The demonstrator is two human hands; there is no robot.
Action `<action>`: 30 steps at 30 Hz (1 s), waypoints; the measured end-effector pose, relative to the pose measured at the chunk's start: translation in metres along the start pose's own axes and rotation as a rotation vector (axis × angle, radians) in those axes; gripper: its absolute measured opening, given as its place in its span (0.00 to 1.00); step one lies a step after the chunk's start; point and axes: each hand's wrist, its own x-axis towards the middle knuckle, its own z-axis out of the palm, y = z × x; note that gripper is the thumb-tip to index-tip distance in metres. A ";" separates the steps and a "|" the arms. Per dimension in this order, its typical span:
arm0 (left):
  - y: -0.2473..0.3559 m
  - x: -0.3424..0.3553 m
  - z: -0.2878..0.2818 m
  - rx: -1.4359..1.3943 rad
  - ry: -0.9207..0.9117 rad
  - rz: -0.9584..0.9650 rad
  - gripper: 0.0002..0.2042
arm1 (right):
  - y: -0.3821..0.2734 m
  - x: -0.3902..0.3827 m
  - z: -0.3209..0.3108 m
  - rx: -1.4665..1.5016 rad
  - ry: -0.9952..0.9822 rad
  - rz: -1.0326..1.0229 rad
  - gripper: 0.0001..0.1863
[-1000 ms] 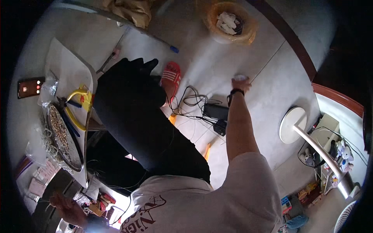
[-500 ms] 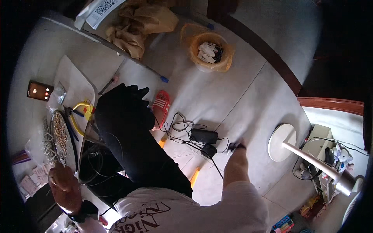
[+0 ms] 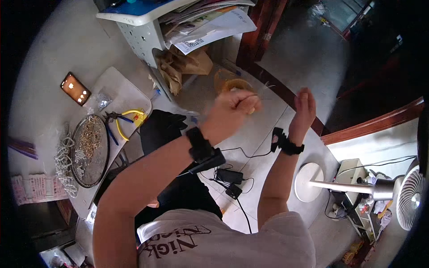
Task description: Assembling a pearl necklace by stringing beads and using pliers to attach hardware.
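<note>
My left hand [image 3: 233, 109] is raised in front of me with its fingers pinched together. What they hold, if anything, is too small to make out; a faint pale strand [image 3: 268, 85] shows just beyond the fingertips. To its right, my right hand [image 3: 304, 109] is held up empty with its fingers stretched out. Both wrists wear black bands. Away to the left, an oval tray [image 3: 108, 154] holds small gold and silver pieces [image 3: 90, 140]. Beside it lie yellow-handled pliers [image 3: 119, 127], blue-handled pliers [image 3: 111, 134] and a silvery beaded strand [image 3: 65, 156].
A phone [image 3: 75, 89] and a small clear bag [image 3: 104, 100] lie near the tray. Behind my hands stands a bin with an orange liner [image 3: 237, 84]. A shelf with papers [image 3: 214, 29] is at the back; a white fan [image 3: 409, 198] stands right. Cables and a black adapter [image 3: 229, 176] lie on the floor.
My left hand has left the tray and come up to the centre. My right hand has risen from low by the adapter. The view has shifted, bringing the shelf and fan further in.
</note>
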 end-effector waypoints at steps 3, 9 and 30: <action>0.029 -0.022 0.014 -0.083 -0.029 -0.019 0.10 | -0.063 -0.066 0.024 0.036 -0.410 -0.086 0.24; 0.092 -0.103 -0.009 -0.416 0.120 -0.045 0.09 | -0.131 -0.160 0.055 0.409 -1.080 0.143 0.26; 0.156 -0.511 -0.208 -0.603 1.085 0.672 0.03 | -0.184 -0.346 0.184 0.013 -2.132 1.224 0.15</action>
